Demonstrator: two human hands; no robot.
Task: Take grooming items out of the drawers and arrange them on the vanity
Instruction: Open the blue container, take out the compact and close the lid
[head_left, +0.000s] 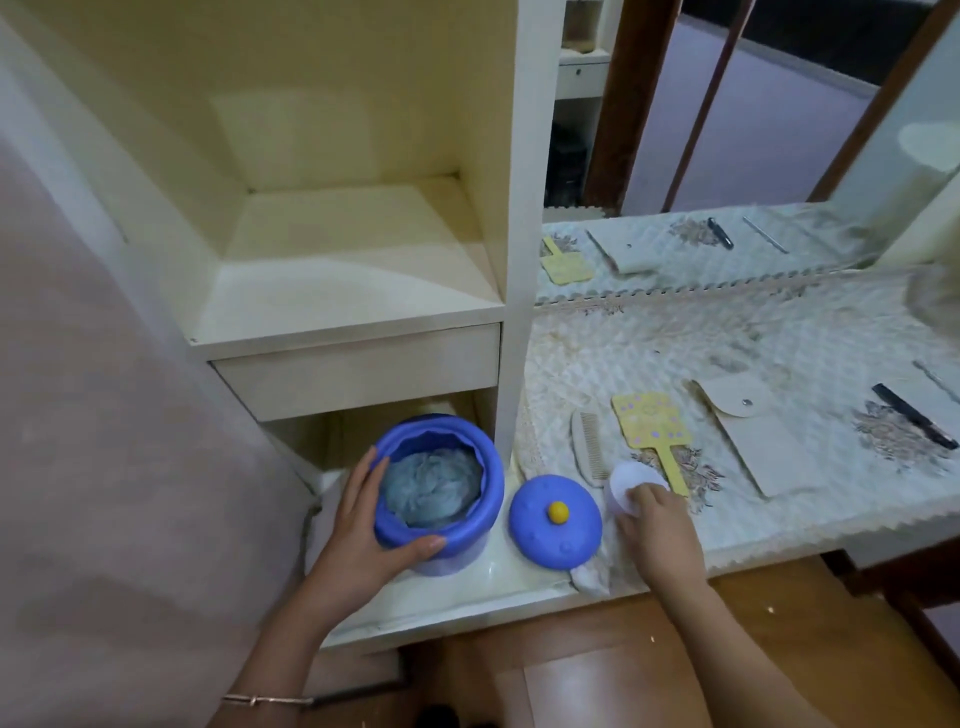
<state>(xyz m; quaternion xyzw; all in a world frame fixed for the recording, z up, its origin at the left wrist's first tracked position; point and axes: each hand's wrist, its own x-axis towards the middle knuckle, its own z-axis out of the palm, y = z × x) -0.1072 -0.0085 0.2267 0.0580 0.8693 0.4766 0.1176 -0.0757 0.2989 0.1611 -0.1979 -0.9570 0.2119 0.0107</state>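
Hands: left hand (361, 514) curls round blue jar (493, 480), steadying it open | right hand (660, 527) holds white round item (626, 478) at bench (831, 499) front, likely placing it beside comb (587, 447) | lid (540, 530) lies between them, off for access.

Smooth plastic jar (441, 540), quilted cloth cover (779, 338)

no legible text, labels or numbers

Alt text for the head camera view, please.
The left hand grips an open blue jar holding a blue puff; the right hand holds a round white item on the vanity. The jar's lid, a comb and a yellow paddle lie nearby.
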